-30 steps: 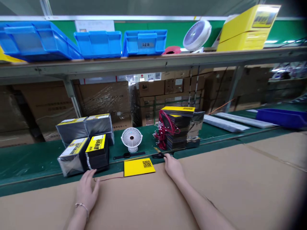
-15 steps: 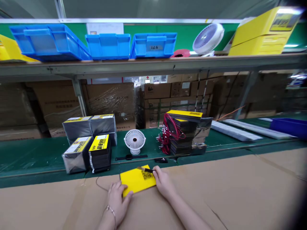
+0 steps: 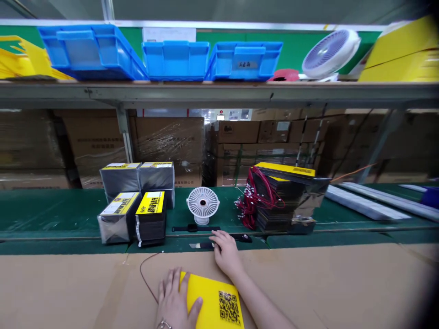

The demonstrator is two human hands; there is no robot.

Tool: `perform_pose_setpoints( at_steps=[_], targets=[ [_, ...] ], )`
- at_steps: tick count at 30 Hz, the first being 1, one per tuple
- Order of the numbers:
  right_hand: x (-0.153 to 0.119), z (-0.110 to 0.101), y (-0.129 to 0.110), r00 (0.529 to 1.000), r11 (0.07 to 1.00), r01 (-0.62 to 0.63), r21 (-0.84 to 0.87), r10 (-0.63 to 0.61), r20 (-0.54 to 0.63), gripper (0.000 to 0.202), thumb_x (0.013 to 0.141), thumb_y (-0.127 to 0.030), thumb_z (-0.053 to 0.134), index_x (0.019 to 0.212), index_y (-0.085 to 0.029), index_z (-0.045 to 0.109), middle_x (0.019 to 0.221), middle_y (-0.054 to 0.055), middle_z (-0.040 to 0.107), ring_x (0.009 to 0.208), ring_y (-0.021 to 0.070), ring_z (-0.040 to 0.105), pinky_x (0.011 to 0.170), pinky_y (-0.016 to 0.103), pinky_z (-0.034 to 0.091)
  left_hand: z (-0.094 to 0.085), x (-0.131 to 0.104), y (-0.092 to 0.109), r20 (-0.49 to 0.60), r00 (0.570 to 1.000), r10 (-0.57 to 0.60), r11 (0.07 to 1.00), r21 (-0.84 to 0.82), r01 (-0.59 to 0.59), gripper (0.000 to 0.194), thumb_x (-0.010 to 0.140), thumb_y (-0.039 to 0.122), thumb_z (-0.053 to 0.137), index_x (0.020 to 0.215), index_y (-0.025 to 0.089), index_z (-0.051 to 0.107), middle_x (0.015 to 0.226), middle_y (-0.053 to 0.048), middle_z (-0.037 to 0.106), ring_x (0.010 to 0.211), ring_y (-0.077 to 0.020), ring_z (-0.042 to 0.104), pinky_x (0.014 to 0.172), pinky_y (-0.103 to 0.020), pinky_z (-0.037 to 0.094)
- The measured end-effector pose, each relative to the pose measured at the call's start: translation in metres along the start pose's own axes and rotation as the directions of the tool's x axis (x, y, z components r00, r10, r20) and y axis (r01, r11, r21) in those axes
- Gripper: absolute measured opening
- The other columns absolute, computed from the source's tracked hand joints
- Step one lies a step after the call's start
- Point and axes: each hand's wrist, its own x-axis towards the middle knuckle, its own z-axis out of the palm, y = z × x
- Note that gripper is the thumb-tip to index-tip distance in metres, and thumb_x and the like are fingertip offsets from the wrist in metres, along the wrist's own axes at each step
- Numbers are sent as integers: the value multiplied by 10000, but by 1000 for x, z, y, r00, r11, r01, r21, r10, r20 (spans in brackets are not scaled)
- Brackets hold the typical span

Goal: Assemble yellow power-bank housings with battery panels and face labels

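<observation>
A yellow card (image 3: 209,301) with a printed QR code is near the bottom of the view. My left hand (image 3: 174,299) holds its left side, thumb on the yellow face and fingers along the edge. Farther forward, my right hand (image 3: 226,256) is low over the front strip of the green table, its fingers closed on the end of a slim tool (image 3: 205,246) with a dark handle and a pale tip pointing left. Its exact kind is unclear. Just beyond these fingers lies a small black object (image 3: 243,238). A dark-strapped watch (image 3: 192,227) lies behind the tool.
A white fan (image 3: 203,204) stands behind the watch. Wrapped black-and-yellow stacks (image 3: 119,214) are at left; a dark stack (image 3: 276,205) with red wires (image 3: 252,201) is at right. Brown cardboard (image 3: 325,283) covers the near surface. Blue bins (image 3: 175,61) line the shelf overhead.
The yellow card has come nearer with my left hand. My right hand has left the card and carried the slim tool forward to the green strip. The view has shifted.
</observation>
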Motion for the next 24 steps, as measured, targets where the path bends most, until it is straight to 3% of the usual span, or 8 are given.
perform_pose_setpoints(
  at_steps=[8,16,24],
  targets=[
    [45,43,-21,992,996,82,27,-84,89,346,876,-204,461,1208,-227,553,1215,58,560,1168,225,433,982,371,341,16,12,-11,14,999,-30,999,-18,31,741,765,592,411,1386,192,361,1483,-136,209,1370,-368,156,1090,-617,99],
    [69,70,-2,984,998,43,49,-50,170,441,821,-137,528,1245,-260,522,1167,69,565,1122,236,473,912,366,368,57,34,-25,-41,991,-130,991,-41,128,821,687,608,547,1366,169,406,1469,-186,222,1349,-426,159,1087,-649,75],
    [69,78,8,987,991,-50,121,30,160,511,751,-76,589,1215,-282,531,1185,51,523,1116,215,485,950,364,356,51,23,-27,-98,992,-77,995,-76,69,754,745,595,469,1370,180,403,1478,-166,243,1359,-405,172,1092,-625,79]
  ],
)
